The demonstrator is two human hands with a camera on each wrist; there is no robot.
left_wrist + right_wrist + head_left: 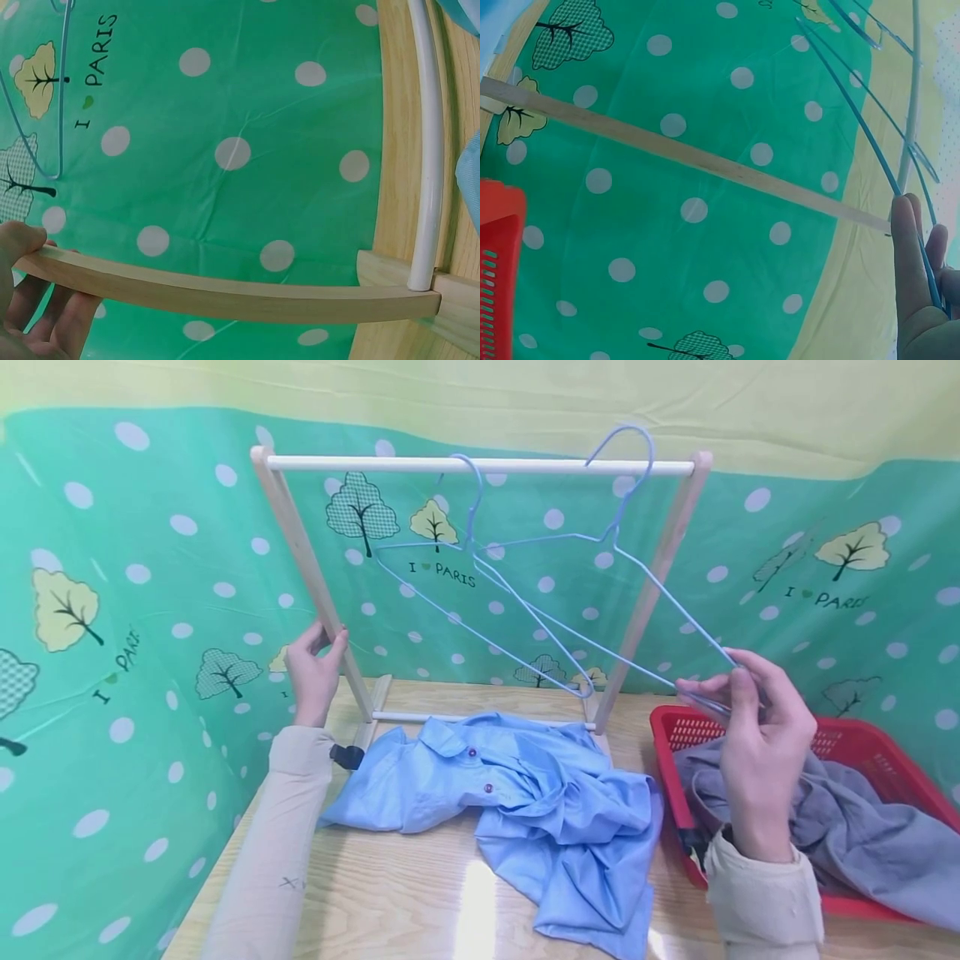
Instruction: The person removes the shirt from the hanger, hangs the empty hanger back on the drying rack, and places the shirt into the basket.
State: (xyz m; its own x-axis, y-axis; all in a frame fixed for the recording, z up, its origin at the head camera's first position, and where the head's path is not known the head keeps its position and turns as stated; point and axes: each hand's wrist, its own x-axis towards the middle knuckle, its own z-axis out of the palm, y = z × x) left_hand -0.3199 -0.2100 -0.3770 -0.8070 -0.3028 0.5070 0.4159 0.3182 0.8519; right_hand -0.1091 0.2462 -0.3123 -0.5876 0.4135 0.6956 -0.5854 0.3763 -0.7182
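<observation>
My left hand (315, 668) grips the left wooden upright (303, 547) of a small clothes rack, thumb on one side and fingers on the other, as the left wrist view also shows. With my right hand (765, 735) I pinch the lower right corner of a blue wire hanger (667, 597), whose hook loops over the rack's white top rail (360, 464). Another blue hanger (480, 622) hangs by its hook further left on that rail. Below the rack, a crumpled light blue shirt (442, 785) with dark buttons lies on the table and partly covers the bottom bar.
At the right stands a red basket (663, 777) holding a grey-purple garment (862, 835), part of which hangs over the front rim. A green dotted curtain (172, 693) rises behind and to the left of the wooden table (390, 893).
</observation>
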